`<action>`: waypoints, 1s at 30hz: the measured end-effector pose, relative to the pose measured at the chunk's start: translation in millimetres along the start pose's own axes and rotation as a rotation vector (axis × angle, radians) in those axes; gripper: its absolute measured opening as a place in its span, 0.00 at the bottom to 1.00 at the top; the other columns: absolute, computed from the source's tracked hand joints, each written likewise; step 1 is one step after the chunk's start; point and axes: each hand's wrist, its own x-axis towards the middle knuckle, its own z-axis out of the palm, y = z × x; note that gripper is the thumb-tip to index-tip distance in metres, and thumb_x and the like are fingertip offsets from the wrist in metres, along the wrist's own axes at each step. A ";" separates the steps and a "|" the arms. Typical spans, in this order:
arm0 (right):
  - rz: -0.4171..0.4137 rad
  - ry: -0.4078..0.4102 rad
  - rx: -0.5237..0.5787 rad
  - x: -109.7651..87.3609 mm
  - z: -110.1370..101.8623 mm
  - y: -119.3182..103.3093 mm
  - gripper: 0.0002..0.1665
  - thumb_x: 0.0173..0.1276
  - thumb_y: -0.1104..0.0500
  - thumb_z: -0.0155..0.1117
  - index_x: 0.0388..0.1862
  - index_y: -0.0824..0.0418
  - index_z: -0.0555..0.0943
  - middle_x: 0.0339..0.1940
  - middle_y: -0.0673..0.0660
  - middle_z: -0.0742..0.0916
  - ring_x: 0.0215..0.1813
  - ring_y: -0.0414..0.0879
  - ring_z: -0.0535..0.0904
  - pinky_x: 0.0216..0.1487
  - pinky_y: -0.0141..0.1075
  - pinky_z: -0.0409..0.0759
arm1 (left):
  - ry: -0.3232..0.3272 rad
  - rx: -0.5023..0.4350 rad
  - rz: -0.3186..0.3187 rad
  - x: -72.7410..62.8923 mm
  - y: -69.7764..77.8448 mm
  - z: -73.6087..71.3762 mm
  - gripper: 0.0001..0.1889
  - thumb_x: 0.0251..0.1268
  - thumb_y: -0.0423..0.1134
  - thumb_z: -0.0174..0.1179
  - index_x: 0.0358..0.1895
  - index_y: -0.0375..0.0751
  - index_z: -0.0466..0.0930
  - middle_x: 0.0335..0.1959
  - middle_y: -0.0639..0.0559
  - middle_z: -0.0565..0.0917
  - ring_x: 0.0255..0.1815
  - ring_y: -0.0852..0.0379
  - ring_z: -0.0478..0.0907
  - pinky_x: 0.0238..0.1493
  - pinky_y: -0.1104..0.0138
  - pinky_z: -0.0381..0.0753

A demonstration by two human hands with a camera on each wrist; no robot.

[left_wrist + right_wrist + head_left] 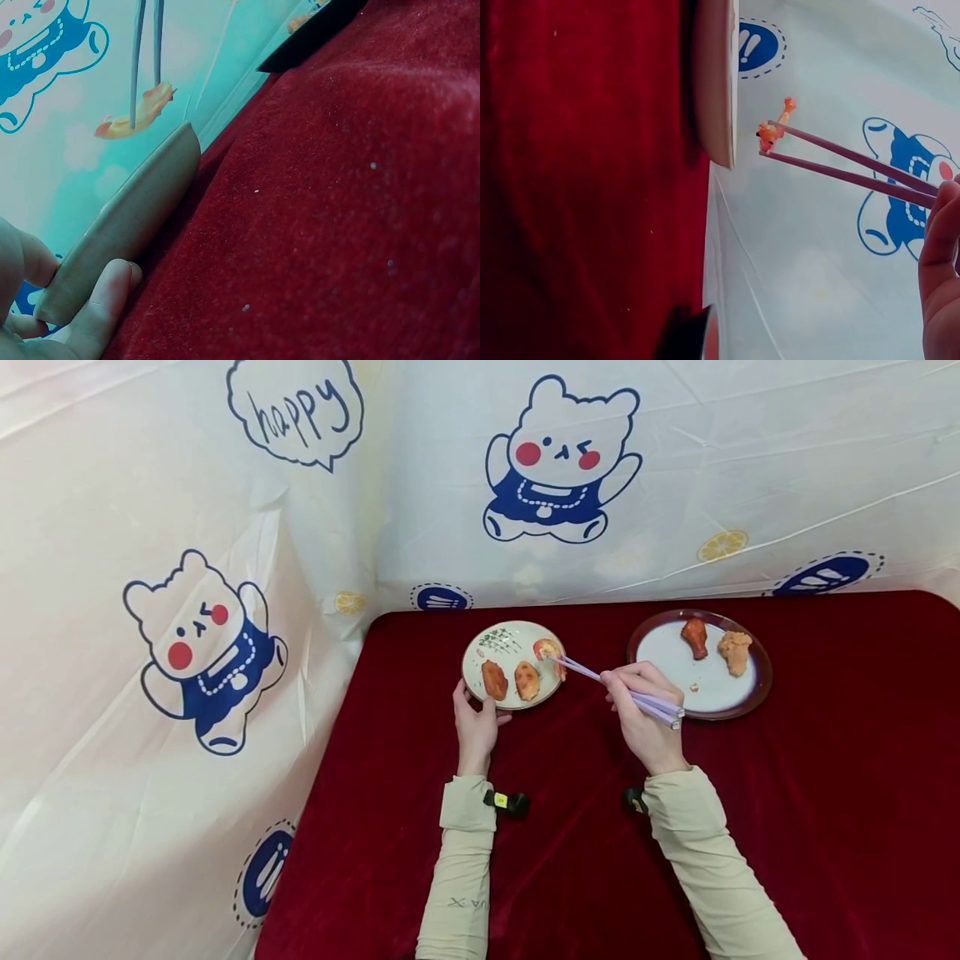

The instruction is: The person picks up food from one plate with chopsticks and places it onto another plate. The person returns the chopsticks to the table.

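My left hand point(477, 732) grips the near-left edge of a small white plate point(517, 631), thumb at the rim and fingers along the side. In the left wrist view the plate's outer wall point(135, 210) stands between thumb and fingers. Two browned pieces, like chicken wings point(527, 681), lie on its near half. From the right, my right hand point(647, 714) holds a pair of light purple chopsticks point(592, 672). Their tips pinch an orange-and-white shrimp point(549, 649) above the plate's right side; the right wrist view shows the shrimp point(771, 135) raised off the plate.
At the right stands a larger brown-rimmed plate point(763, 681) with a drumstick point(696, 638), a piece of fried chicken point(735, 652) and a small crumb. Dark red cloth point(570, 860) covers the table. A printed white curtain point(420, 468) hangs behind and at the left.
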 end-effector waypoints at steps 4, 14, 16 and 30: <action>0.007 -0.016 -0.002 -2.2 3.2 12.2 0.09 0.64 0.70 0.63 0.25 0.72 0.85 0.27 0.59 0.82 0.27 0.34 0.78 0.27 0.19 0.78 | 0.000 -0.003 0.004 0.2 -1.2 -0.1 0.35 0.69 0.32 0.48 0.77 0.51 0.46 0.73 0.44 0.56 0.31 0.52 0.83 0.35 0.64 0.89; -0.044 -0.065 -0.035 -6.5 8.4 33.5 0.08 0.65 0.67 0.64 0.30 0.67 0.88 0.29 0.59 0.83 0.29 0.31 0.77 0.28 0.19 0.77 | 0.002 -0.004 0.003 0.9 -1.7 -1.2 0.35 0.70 0.32 0.48 0.77 0.50 0.45 0.73 0.43 0.55 0.31 0.51 0.83 0.35 0.64 0.89; -0.051 -0.072 -0.042 -7.4 9.2 35.1 0.07 0.65 0.67 0.65 0.30 0.68 0.88 0.29 0.59 0.84 0.29 0.30 0.77 0.28 0.18 0.78 | 0.003 -0.004 0.002 1.1 -1.9 -1.0 0.35 0.70 0.32 0.48 0.77 0.51 0.46 0.73 0.44 0.56 0.32 0.51 0.83 0.35 0.64 0.89; -0.073 -0.062 -0.057 -8.8 13.8 36.3 0.06 0.63 0.67 0.66 0.28 0.65 0.88 0.28 0.57 0.84 0.28 0.31 0.76 0.27 0.18 0.76 | 0.003 -0.005 0.000 0.8 -0.6 1.0 0.35 0.70 0.32 0.48 0.77 0.50 0.45 0.73 0.43 0.55 0.31 0.52 0.83 0.34 0.64 0.89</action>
